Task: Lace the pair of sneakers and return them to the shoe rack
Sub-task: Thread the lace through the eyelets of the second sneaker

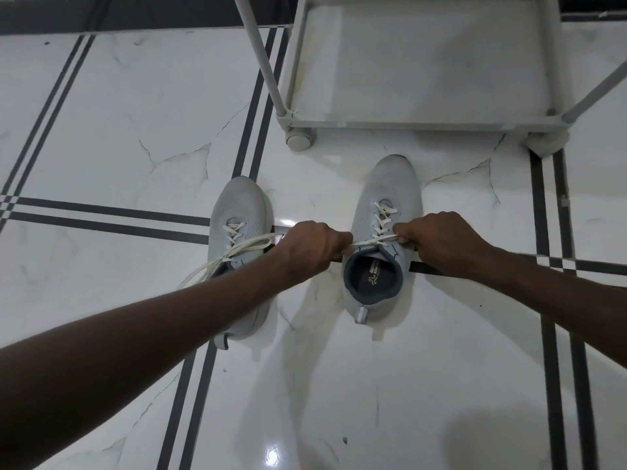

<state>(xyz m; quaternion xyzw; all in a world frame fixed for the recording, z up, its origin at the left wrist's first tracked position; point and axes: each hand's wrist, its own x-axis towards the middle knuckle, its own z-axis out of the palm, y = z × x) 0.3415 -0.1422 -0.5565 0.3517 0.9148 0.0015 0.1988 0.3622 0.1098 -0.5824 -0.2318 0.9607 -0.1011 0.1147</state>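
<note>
Two grey sneakers, left sneaker (239, 212) and right sneaker (386, 188); two hands, left hand (310, 247) and right hand (439, 240); one shoe rack (420, 122).

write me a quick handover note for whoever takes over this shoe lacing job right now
Left hand: fingers pinched on the lace at the left side of the right sneaker.
Right hand: fingers pinched on the same lace at the other side, pulling it taut across the top eyelets.
Both sneakers stand on the tiled floor in front of the shoe rack, toes toward it.
Done: right sneaker laced up to the top; not tied.
Left sneaker: laced partway at least, its lace ends trailing loose; my left arm hides the rest.
Left: finish both, then set the pair on the rack's bottom shelf.
</note>
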